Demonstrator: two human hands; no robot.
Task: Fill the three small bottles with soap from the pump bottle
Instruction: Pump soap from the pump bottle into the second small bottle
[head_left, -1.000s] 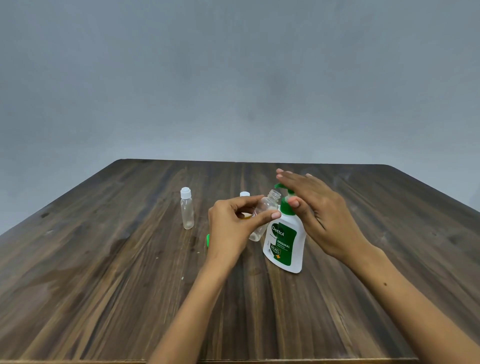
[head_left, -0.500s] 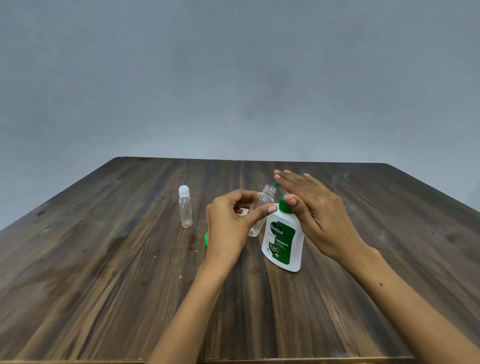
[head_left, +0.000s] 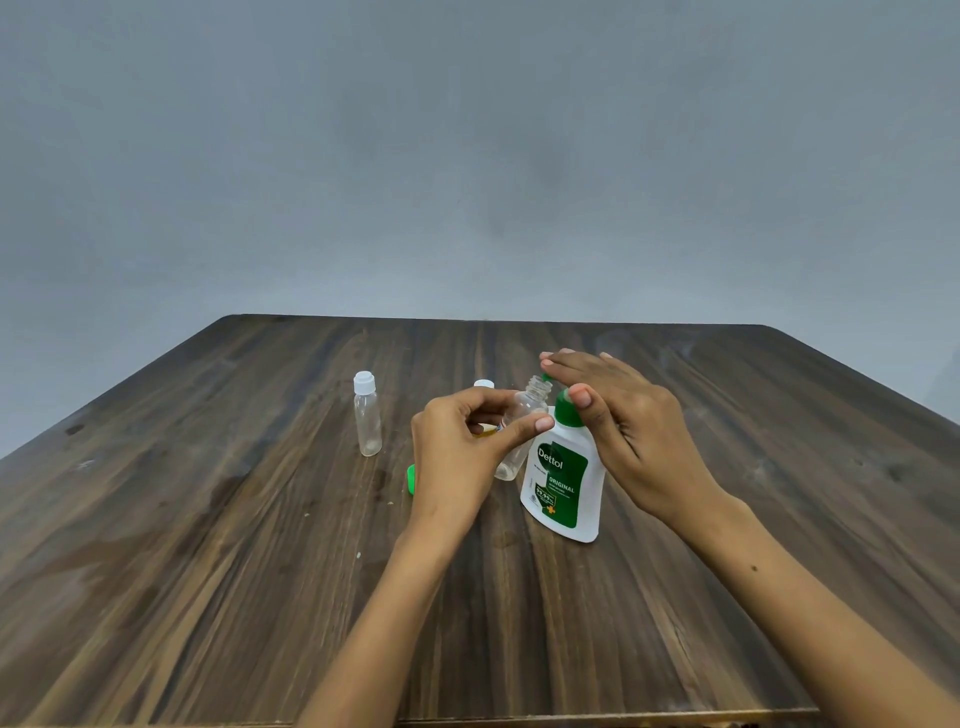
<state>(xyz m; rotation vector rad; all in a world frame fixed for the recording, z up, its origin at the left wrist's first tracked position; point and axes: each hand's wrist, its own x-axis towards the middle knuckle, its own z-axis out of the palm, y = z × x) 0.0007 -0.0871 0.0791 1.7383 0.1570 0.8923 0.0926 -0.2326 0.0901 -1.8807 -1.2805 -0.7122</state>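
Presently a small clear uncapped plastic bottle (head_left: 521, 434) is pinched, tilted, between the thumb and fingers of the left hand (head_left: 457, 457), its mouth just under the straight, pressed-together fingers (head_left: 571, 364) of the right hand (head_left: 631, 436), laid on the green pump of the white soap bottle (head_left: 563, 486). Filling seems in hand; next, a downward press is needed with mouth and nozzle aligned.

The left hand (head_left: 457, 452) is pinching an uncapped clear small bottle (head_left: 522, 431), tilting its mouth toward one o'clock under the green pump spout. The right hand (head_left: 628, 421) is lying flat on the pump head of the white pump bottle (head_left: 563, 488), thumb against the collar. At ten o'clock from it, a capped small bottle (head_left: 367, 415) is standing upright on the wooden table (head_left: 208, 545). A white-capped bottle (head_left: 483, 385) is peeking out behind the left hand, and a green cap (head_left: 411, 479) is showing at its nine o'clock edge.
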